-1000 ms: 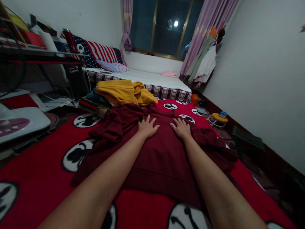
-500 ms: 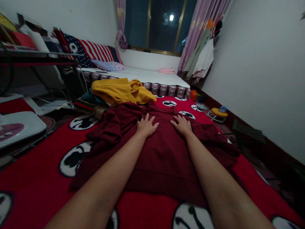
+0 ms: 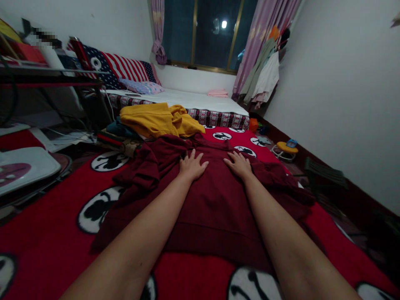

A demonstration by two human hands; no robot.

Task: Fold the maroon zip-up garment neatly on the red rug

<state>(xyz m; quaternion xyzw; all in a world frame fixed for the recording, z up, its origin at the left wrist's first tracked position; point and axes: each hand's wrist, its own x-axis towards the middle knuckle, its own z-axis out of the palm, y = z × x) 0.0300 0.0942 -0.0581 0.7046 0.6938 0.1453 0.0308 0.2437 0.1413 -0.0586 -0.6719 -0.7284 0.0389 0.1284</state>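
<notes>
A dark maroon sweatshirt [image 3: 215, 200] lies spread on a red blanket [image 3: 184, 275] patterned with white and black round figures. Its hem faces me and its sleeves are bunched out to both sides. My left hand [image 3: 192, 164] rests flat on the upper part of the cloth, fingers spread. To the right, my right hand [image 3: 239, 164] lies flat on the same sweatshirt, its fingers also apart. Neither hand grips the fabric. Just beyond the sweatshirt's far left side is a heap of mustard-yellow clothing [image 3: 156, 118].
A low bed [image 3: 187, 98] stands under the window at the back. On the left are a cluttered desk [image 3: 56, 79] and a white plastic seat [image 3: 31, 166]. Along the right wall sit a small yellow stool [image 3: 286, 147] and a dark folding stool [image 3: 325, 171].
</notes>
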